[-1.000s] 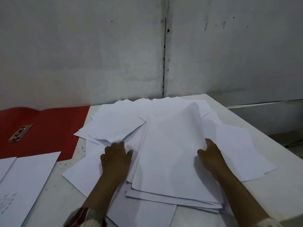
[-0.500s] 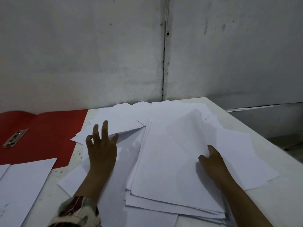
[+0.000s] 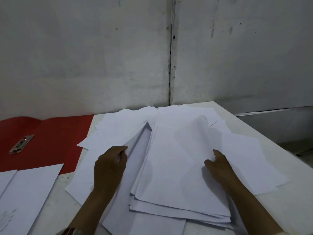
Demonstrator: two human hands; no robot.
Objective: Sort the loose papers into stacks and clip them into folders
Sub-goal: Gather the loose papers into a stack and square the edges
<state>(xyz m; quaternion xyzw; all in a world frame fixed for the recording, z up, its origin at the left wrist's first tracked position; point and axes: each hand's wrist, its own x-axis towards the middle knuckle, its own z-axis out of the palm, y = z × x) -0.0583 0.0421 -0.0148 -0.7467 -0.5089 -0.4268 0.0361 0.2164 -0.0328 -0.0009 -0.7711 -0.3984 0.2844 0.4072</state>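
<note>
Head view: stack of papers (image 3: 177,167) at frame centre, long axis running toward the wall; left hand (image 3: 110,164) fingers pinch a sheet's corner, right hand (image 3: 218,164) fingers curl under the stack's right edge

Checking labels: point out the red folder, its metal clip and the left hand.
red folder (image 3: 55,141), head view, bare red panel right of the clip.
metal clip (image 3: 21,144), head view, middle of the metal bar.
left hand (image 3: 110,165), head view, back of the hand.

A fanned, uneven stack of white papers (image 3: 177,167) lies amid loose sheets (image 3: 118,131). Left of that stack, a red folder (image 3: 50,141) lies open, its metal clip (image 3: 21,144) showing.
</note>
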